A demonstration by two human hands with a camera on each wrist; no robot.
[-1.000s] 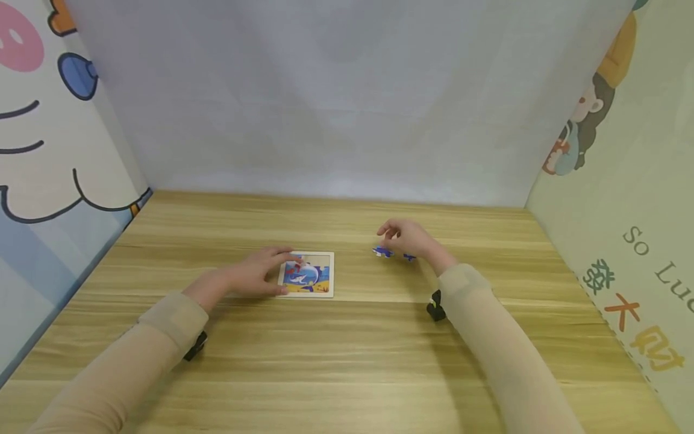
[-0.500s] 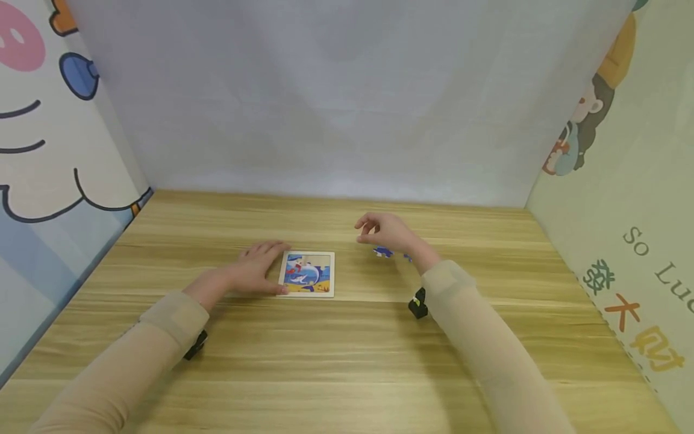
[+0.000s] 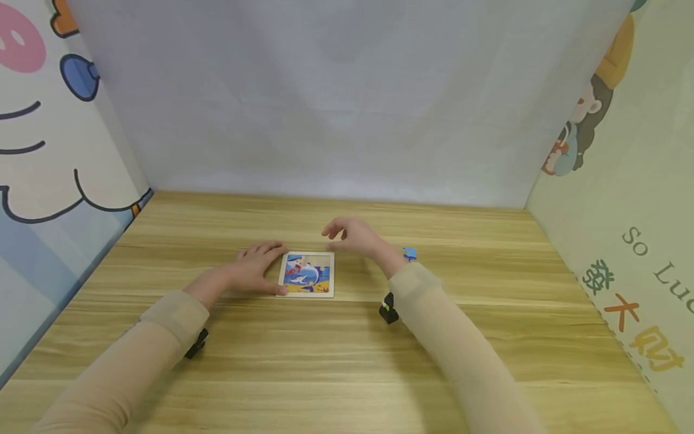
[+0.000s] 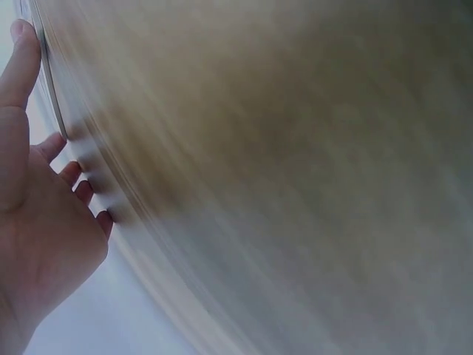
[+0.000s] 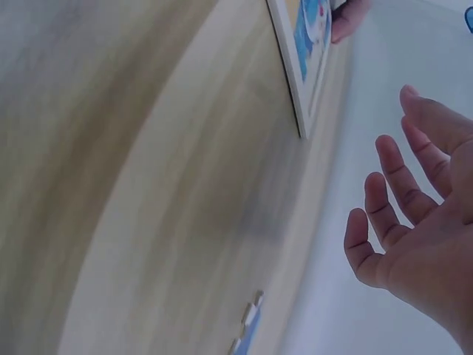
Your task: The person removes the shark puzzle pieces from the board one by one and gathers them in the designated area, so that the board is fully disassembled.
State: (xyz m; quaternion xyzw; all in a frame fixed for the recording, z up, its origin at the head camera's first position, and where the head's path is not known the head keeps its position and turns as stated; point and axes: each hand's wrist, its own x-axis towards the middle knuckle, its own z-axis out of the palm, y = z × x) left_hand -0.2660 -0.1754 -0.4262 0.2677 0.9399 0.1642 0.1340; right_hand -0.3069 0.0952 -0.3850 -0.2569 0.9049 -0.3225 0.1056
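Note:
A white-framed jigsaw puzzle (image 3: 306, 274) with a dolphin picture lies flat on the table. Bare beige backing shows in its upper right part. My left hand (image 3: 253, 270) rests at its left side, the thumb on the lower left corner and the fingertips by the upper left corner. To the puzzle's upper right, my right hand (image 3: 355, 236) hovers over the table, fingers loosely bent; the right wrist view shows nothing between them. A blue puzzle piece (image 3: 409, 254) lies beyond the right wrist. The spot where another blue-and-white piece lay is covered by the right hand and wrist.
The wood-grain table (image 3: 303, 361) runs back to a pale cloth (image 3: 336, 108). Printed panels stand along both sides, with a cartoon figure (image 3: 49, 120) at left and lettering (image 3: 634, 301) at right. A black wrist device (image 3: 388, 308) hangs under the right sleeve.
My right hand has moved left from above the loose pieces toward the puzzle. My left fingers have drawn back from the picture's upper left to the frame's edge.

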